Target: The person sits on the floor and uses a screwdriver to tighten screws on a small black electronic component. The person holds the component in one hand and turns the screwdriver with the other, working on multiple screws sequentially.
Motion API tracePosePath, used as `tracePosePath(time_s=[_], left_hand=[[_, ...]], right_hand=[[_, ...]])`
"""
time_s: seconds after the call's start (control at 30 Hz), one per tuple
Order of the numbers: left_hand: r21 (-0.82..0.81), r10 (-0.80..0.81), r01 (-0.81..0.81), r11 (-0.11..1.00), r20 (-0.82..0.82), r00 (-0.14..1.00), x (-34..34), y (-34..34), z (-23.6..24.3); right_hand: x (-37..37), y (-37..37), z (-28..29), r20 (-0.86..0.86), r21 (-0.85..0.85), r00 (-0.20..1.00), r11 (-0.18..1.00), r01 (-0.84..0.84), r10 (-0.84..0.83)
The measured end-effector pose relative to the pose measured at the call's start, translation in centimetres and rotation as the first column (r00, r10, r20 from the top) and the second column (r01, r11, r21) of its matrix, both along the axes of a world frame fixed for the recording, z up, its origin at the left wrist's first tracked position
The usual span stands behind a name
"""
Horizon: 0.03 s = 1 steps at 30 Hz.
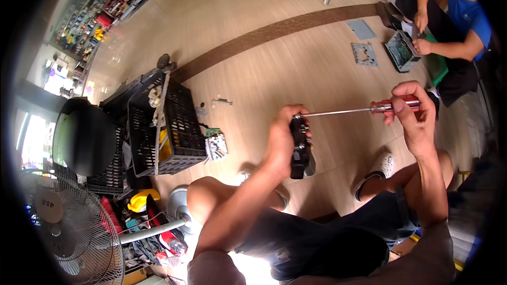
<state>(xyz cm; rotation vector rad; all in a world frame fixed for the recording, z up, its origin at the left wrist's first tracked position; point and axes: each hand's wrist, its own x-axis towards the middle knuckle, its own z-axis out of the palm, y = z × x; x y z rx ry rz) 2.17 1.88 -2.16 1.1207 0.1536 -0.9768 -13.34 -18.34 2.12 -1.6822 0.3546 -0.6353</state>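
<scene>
My left hand (282,140) is wrapped round a black device part (301,150), held upright above the floor between my knees; its exact kind does not show. In my right hand (414,121) is a screwdriver (393,106) with a clear red handle. Its long thin shaft runs level to the left, and the tip meets the upper end of the black part beside my left fingers. Whether the tip sits in a screw is too small to tell.
Left stands a black plastic crate (174,153), with a circuit board (215,145) beside it. A fan (68,232) stands at lower left. At upper right, a co-worker in a blue shirt (478,26) handles a metal chassis (402,51); flat metal plates (364,54) lie nearby.
</scene>
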Motion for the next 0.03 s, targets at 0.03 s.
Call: tracePosePath(time_s=[0.03], left_hand=[[0.012,0.001,-0.002,1.000,0.018,1.000,-0.35,-0.18,0.35]], right_hand=[[-0.38,-0.04,0.02,0.005,-0.010,1.000,1.000,0.015,-0.015]])
